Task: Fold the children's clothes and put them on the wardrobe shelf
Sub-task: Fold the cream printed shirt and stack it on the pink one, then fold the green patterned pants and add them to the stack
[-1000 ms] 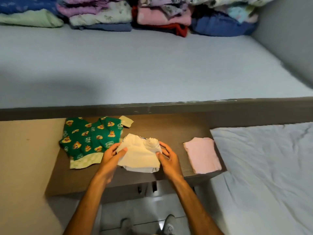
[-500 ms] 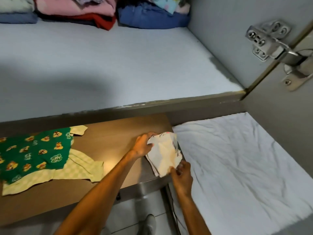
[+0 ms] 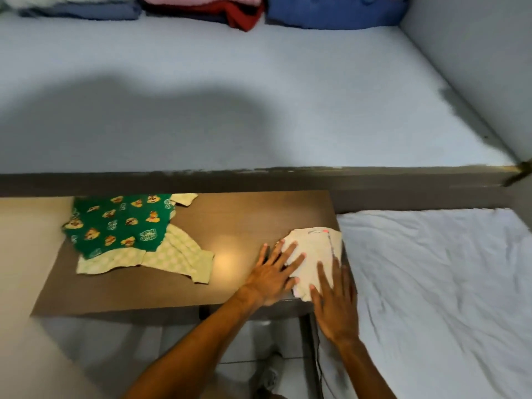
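Both hands flat on a folded cream garment

The left hand [image 3: 272, 276] and right hand [image 3: 335, 300] press the folded cream garment [image 3: 315, 254] with straight, spread fingers at the right end of the brown table [image 3: 244, 223]; a green printed top [image 3: 121, 226] lies unfolded well to its left.

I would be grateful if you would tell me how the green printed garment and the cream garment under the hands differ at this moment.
The green printed garment lies spread out and unfolded; the cream garment is folded into a compact stack. The green one sits at the table's left with nothing touching it; the cream one sits at the right edge, pressed by the left hand and right hand. The green one carries cartoon prints; the cream one is nearly plain. Both rest on the brown table.
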